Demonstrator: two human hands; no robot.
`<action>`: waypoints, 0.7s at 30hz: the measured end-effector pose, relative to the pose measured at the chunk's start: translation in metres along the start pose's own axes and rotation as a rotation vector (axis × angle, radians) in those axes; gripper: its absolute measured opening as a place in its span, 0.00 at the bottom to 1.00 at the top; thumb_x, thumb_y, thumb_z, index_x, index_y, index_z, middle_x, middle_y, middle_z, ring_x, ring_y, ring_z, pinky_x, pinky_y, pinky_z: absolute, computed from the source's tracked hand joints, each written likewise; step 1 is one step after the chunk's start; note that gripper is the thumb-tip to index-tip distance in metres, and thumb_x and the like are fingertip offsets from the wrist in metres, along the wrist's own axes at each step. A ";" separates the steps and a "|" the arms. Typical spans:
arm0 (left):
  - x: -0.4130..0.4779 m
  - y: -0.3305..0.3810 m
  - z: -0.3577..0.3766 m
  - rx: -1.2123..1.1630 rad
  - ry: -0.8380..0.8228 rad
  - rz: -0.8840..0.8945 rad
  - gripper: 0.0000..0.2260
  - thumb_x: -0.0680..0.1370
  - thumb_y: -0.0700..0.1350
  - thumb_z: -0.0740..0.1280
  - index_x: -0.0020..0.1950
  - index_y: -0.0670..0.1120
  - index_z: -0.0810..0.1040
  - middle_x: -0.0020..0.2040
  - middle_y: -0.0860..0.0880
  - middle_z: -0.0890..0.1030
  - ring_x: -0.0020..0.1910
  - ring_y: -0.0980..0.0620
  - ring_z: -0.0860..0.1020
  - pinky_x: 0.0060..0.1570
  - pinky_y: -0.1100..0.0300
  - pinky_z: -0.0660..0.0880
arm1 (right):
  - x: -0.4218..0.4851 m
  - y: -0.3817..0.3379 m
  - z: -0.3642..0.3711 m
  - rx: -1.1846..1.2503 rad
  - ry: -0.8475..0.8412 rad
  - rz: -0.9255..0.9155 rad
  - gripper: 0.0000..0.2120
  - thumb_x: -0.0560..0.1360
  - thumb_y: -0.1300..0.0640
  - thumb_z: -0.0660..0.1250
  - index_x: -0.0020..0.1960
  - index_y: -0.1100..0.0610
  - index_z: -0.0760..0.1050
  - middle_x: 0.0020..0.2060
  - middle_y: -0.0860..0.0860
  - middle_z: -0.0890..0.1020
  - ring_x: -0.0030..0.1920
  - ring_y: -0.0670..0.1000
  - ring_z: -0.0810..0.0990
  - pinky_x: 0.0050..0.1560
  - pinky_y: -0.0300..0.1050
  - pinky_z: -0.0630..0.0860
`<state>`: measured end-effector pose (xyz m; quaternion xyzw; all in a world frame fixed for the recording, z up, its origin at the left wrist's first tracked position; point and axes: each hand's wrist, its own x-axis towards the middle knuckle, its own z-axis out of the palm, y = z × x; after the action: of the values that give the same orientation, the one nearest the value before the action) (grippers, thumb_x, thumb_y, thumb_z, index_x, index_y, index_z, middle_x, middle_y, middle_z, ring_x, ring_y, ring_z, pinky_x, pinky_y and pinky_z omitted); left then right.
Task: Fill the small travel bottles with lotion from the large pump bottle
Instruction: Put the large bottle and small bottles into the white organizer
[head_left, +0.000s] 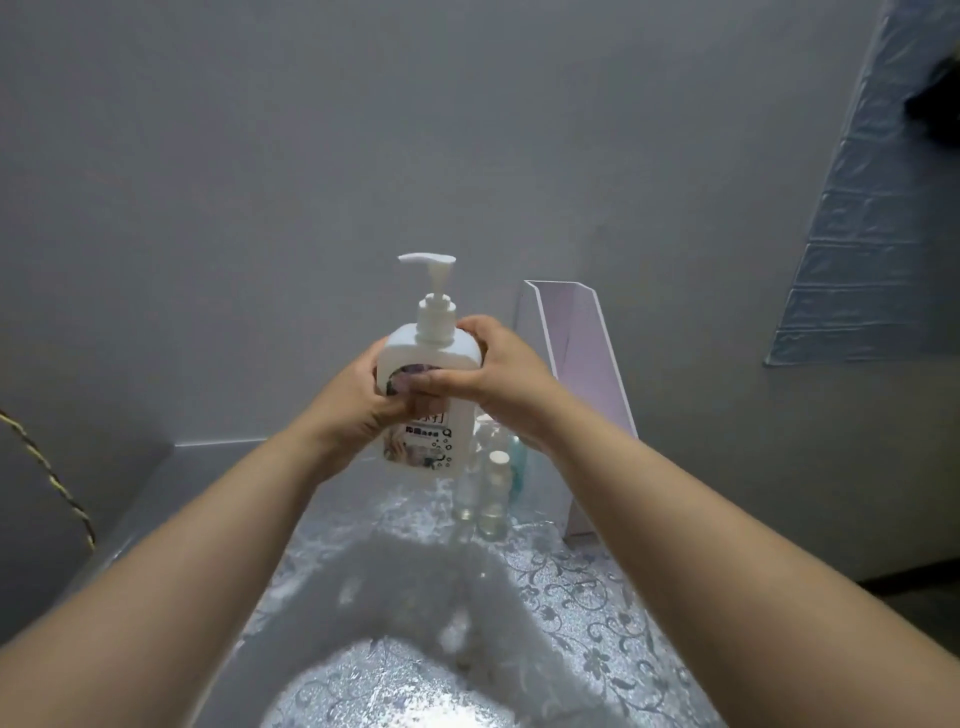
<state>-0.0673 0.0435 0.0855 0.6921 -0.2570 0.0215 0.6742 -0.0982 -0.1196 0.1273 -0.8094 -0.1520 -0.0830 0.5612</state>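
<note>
Pump bottle (431, 353) upright, my left hand (358, 400) and right hand (498, 379) curled round it. Small bottles (493, 493) stand beside it, near the table's (571, 597) far edge.

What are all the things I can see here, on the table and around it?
pump bottle: one, white with a printed label, upright, held in both hands
small bottles: at least two, clear with white caps, on the table right of the pump bottle
teal bottle: one, mostly hidden behind them
stand: one, lilac-white, by the wall
table cover: one, silver floral
wall panel: one, blue brick pattern, upper right
cord: one, dark-yellow, left edge
left hand: fingers round the bottle's left side
right hand: fingers round its right side
</note>
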 end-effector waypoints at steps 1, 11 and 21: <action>0.003 0.004 0.005 0.005 -0.024 0.004 0.40 0.56 0.48 0.79 0.67 0.48 0.73 0.55 0.44 0.83 0.53 0.49 0.81 0.48 0.59 0.79 | -0.002 -0.004 -0.006 -0.019 0.027 -0.011 0.30 0.62 0.55 0.80 0.60 0.55 0.71 0.47 0.50 0.80 0.46 0.50 0.81 0.49 0.47 0.81; 0.042 0.016 0.080 0.452 -0.012 -0.057 0.45 0.69 0.54 0.76 0.79 0.50 0.54 0.73 0.46 0.68 0.70 0.50 0.68 0.68 0.53 0.67 | 0.008 -0.015 -0.084 -0.228 0.694 -0.045 0.30 0.61 0.46 0.78 0.55 0.55 0.68 0.54 0.51 0.78 0.53 0.52 0.79 0.55 0.49 0.78; 0.022 -0.027 0.151 1.351 -0.237 0.180 0.29 0.76 0.60 0.65 0.74 0.55 0.62 0.75 0.51 0.61 0.75 0.49 0.55 0.70 0.49 0.53 | 0.012 0.052 -0.094 -0.534 0.784 0.201 0.32 0.68 0.45 0.74 0.61 0.61 0.65 0.62 0.57 0.72 0.61 0.59 0.75 0.55 0.50 0.74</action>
<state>-0.0858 -0.1070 0.0550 0.9340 -0.3156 0.1569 0.0580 -0.0659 -0.2224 0.1186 -0.8436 0.1764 -0.3633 0.3539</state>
